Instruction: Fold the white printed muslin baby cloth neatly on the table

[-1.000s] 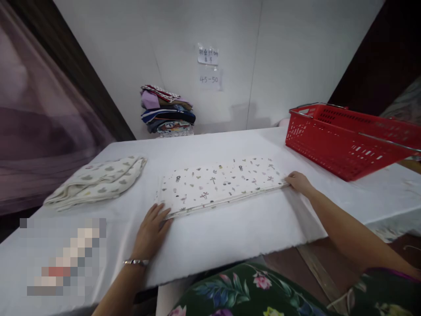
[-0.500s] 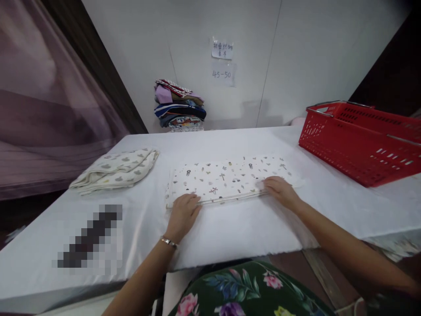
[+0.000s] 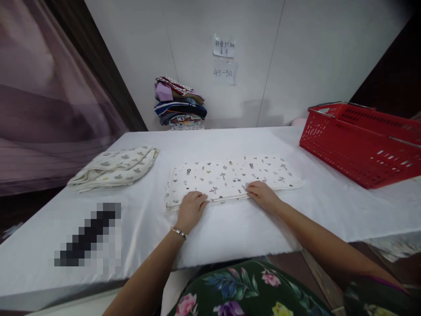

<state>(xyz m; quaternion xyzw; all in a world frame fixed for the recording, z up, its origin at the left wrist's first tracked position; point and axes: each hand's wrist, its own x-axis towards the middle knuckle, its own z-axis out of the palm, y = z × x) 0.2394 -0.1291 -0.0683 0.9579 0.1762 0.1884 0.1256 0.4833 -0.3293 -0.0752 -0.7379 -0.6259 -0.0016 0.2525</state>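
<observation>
A white cloth [image 3: 226, 177] printed with small palm trees and animals lies folded into a long flat strip on the table. My left hand [image 3: 191, 211] is at its near edge, left of the middle, fingertips over the top layer and thumb against the edge. Further right along the same edge, my right hand [image 3: 264, 196] pinches the layers between thumb and fingers. The cloth's right end lies flat beyond that hand. To the left rests a second folded cloth [image 3: 115, 169], cream with grey cloud-like prints, touched by neither hand.
A white-covered table [image 3: 230, 237] carries everything. At right stands a red plastic basket [image 3: 355, 147] with metal handles. A stack of folded fabrics [image 3: 180, 105] rises by the back wall. A blurred-out dark object [image 3: 88, 237] lies at left front; a sheer curtain [image 3: 49, 101] hangs at left.
Both hands have slid inward along the cloth's near edge: the right one clearly leftward, the left one slightly rightward. The cloth itself has stayed in place.
</observation>
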